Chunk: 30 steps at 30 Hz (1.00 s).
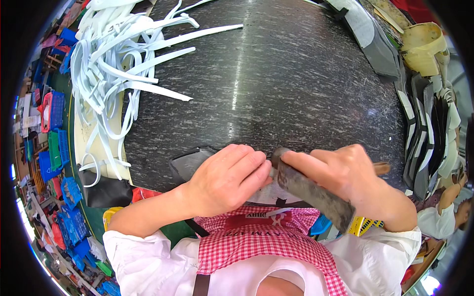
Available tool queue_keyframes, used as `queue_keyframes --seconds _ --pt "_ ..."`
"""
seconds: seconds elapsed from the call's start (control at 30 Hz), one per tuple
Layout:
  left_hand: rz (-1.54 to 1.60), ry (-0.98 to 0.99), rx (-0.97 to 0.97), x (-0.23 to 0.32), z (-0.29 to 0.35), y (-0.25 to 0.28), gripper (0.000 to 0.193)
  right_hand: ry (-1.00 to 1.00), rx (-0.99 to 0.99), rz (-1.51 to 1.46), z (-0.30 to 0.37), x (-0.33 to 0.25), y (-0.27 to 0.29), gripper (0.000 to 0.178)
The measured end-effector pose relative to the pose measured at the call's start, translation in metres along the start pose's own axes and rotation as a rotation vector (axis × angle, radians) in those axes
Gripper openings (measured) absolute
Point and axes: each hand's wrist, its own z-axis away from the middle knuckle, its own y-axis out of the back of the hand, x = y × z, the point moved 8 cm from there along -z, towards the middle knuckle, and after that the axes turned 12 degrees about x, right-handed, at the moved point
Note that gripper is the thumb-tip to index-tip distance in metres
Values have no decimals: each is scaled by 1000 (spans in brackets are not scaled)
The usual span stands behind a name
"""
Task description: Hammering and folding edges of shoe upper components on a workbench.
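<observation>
My left hand (pixel 229 180) bends its closed fingers over a dark grey flat piece (pixel 190 163) at the near edge of the table. A paler grey part (pixel 264 196) shows below the fingertips; whether it belongs to the same piece cannot be told. Just to the right, my right hand (pixel 338 170) is closed on a worn grey slab-like tool (pixel 318 192), its thumb near the rounded far end. The tool slants down toward my body, and its exact kind is unclear. A brown wooden stick (pixel 381 168) sticks out beyond the right hand; its link to the tool is hidden.
Pale blue-white strips (pixel 113 59) heap at the far left of the dark speckled table (pixel 276 84). Layered grey and white pieces (pixel 427 128) line the right edge, below a yellowish container (pixel 423 42). Colourful baskets (pixel 52 111) stand off left; another person's sleeve (pixel 434 222) shows at right.
</observation>
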Motion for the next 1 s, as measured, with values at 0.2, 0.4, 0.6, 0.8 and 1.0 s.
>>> queue_keyframes --seconds 0.2,0.4,0.6,0.8,1.0 --pt "-74 194 -280 -30 -13 6 21 -42 14 -47 -4 -3 5 30" --pt "-71 159 -122 -51 -28 46 24 -38 -1 32 -4 -5 3 31" --pt "247 55 -242 -38 -1 15 24 -58 28 -30 1 0 5 39" --pt "60 -377 -204 -10 8 19 27 -58 82 -143 -16 -3 5 42" --pt "72 -369 -248 -8 12 20 24 -10 -117 -125 -24 -18 -12 36"
